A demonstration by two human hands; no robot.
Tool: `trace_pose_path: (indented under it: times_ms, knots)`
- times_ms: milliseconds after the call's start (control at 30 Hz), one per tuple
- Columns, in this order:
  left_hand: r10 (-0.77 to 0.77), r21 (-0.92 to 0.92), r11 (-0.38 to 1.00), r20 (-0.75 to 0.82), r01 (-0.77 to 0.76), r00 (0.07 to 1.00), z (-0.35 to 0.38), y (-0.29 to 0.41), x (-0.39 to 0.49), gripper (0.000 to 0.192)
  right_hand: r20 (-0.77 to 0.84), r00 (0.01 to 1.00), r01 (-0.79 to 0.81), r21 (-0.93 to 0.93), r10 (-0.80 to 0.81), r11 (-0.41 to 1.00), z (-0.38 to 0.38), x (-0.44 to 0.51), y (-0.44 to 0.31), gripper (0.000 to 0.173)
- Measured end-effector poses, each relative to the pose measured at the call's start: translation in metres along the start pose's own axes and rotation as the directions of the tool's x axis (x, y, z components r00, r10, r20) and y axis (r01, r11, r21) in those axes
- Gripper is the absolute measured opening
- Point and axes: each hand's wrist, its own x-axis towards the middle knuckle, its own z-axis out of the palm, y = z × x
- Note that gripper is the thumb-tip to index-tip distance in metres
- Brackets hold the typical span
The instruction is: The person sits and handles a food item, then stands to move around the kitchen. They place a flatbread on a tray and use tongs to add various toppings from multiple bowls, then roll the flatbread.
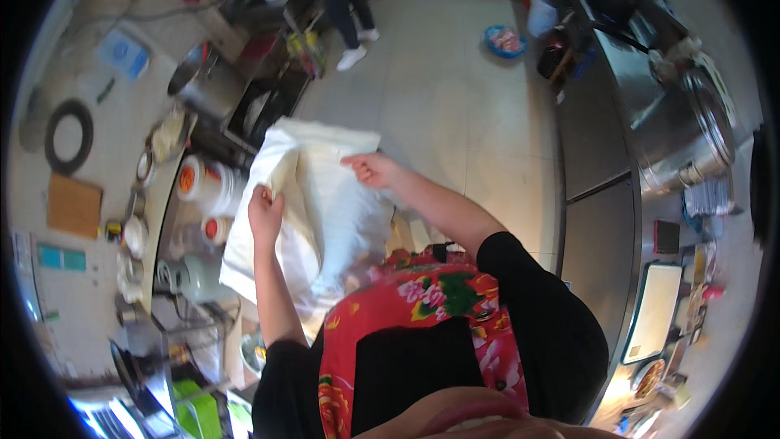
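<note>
A large white cloth point(341, 213), perhaps a sack or a folded sheet, hangs in front of me, left of the middle of the view. My left hand point(265, 210) is closed on its left edge, with a fold of the fabric beside the thumb. At the cloth's upper right edge is my right hand point(368, 169), its fingers curled and the index finger and thumb against the fabric; whether it pinches the cloth is too blurred to tell. The lower end of the cloth reaches down to my red floral apron point(414, 299), which hides part of what lies below.
A co-worker point(347, 6) stands at a counter at the upper left. Lidded white buckets point(210, 183) and a gas cylinder point(195, 279) are at the left, near a steel pot point(210, 82). A blue basin point(505, 41) rests on the floor. Steel cabinets point(594, 128) line the right.
</note>
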Motion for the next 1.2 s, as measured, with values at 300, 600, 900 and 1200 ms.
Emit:
trace_pose_path:
  times_ms: [300, 600, 900, 1200]
  knots:
    - [0.063, -0.047, 0.997, 0.007, -0.062, 0.998, 0.001, 0.011, -0.013, 0.023, 0.182, 0.98, -0.051, -0.15, 0.078, 0.987, 0.0, -0.056, 0.011, 0.043]
    - [0.152, 0.059, 0.986, 0.091, -0.158, 0.984, 0.034, 0.01, -0.013, 0.024, 0.125, 0.992, -0.029, 0.033, 0.024, 0.999, -0.045, -0.1, 0.055, 0.026]
    - [-0.014, -0.569, 0.78, 0.4, 0.261, 0.916, 0.078, 0.024, -0.03, 0.013, -0.307, 0.937, 0.22, 0.148, -0.167, 0.964, -0.103, -0.174, 0.082, 0.03]
    - [0.144, -0.535, 0.008, 0.837, 0.845, 0.528, 0.095, 0.044, -0.082, 0.031, -0.456, 0.869, 0.364, 0.32, -0.194, 0.875, -0.136, -0.195, 0.119, 0.028]
